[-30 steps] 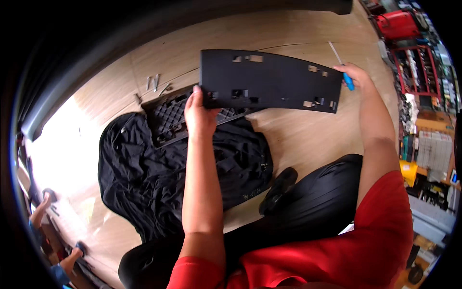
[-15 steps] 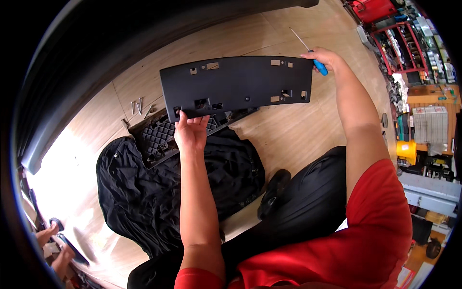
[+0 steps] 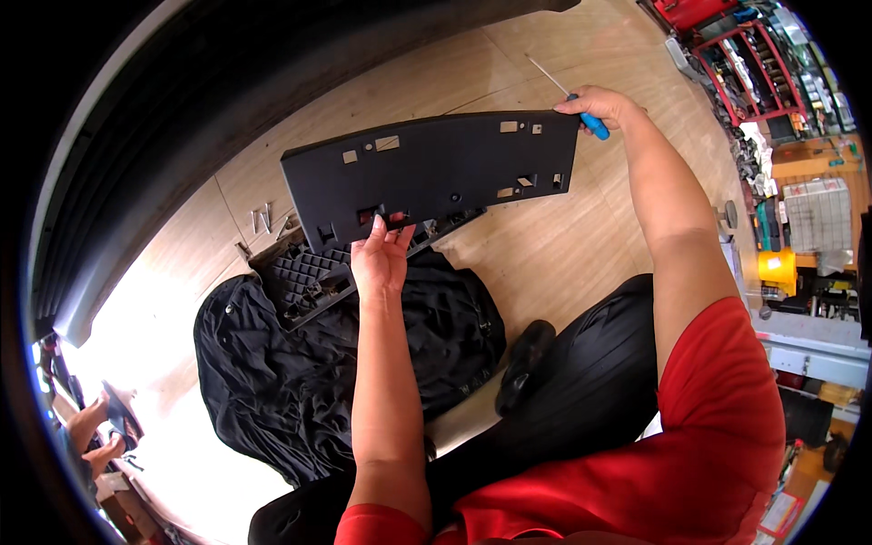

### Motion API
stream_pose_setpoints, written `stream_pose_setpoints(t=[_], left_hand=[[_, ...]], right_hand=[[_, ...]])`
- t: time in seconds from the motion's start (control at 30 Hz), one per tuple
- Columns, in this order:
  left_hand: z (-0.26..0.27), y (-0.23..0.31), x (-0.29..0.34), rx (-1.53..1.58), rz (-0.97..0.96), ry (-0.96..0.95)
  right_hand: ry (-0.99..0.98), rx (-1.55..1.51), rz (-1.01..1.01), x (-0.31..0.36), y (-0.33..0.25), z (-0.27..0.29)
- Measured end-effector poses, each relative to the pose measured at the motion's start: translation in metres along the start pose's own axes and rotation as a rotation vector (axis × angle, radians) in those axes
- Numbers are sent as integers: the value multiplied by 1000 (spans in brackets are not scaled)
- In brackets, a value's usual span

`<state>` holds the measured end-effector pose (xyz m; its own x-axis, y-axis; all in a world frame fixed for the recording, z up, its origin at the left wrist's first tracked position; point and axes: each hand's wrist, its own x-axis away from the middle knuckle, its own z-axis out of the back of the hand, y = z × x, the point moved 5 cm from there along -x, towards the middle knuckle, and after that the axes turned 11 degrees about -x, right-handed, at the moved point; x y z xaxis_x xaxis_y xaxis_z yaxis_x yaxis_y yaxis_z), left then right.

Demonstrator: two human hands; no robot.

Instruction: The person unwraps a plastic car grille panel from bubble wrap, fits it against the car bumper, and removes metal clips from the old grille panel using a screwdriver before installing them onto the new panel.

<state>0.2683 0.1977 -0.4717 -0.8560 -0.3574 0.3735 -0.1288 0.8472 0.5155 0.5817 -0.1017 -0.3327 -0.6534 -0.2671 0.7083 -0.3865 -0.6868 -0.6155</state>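
A long, slightly curved black plastic panel (image 3: 427, 168) with several rectangular cut-outs is held up between both hands. My left hand (image 3: 380, 259) grips its lower edge left of the middle, the thumb on the front face and the fingers behind. At the upper right corner, my right hand (image 3: 601, 106) pinches the panel and also holds a screwdriver (image 3: 592, 123) with a blue handle, its thin shaft pointing up and left. Partly hidden behind the panel, a black plastic part with a ribbed grid (image 3: 304, 268) rests on a crumpled black cloth (image 3: 272, 354).
Several screws (image 3: 263, 218) lie on the tiled floor beside the ribbed part. A large dark car bumper (image 3: 227, 118) curves across the upper left. Red racks (image 3: 740, 77), tools and a yellow object (image 3: 777, 271) crowd the right side. Another person's feet (image 3: 95, 436) show at lower left.
The panel has tilted, its left end coming lower and nearer. My left hand has slid right along its lower edge. My right hand, with the screwdriver, has shifted slightly left.
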Motion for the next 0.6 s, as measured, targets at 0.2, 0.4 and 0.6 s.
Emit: stream_pose_setpoints(t=[0.2, 0.4, 0.6], left_hand=[[8, 4, 2, -56, -35, 73], [3, -3, 3, -120, -25, 137], [1, 3, 1, -157, -9, 123]], right_hand=[[-36, 13, 4, -6, -1, -12], [-26, 55, 24, -6, 9, -3], [-45, 32, -66, -13, 26, 0]])
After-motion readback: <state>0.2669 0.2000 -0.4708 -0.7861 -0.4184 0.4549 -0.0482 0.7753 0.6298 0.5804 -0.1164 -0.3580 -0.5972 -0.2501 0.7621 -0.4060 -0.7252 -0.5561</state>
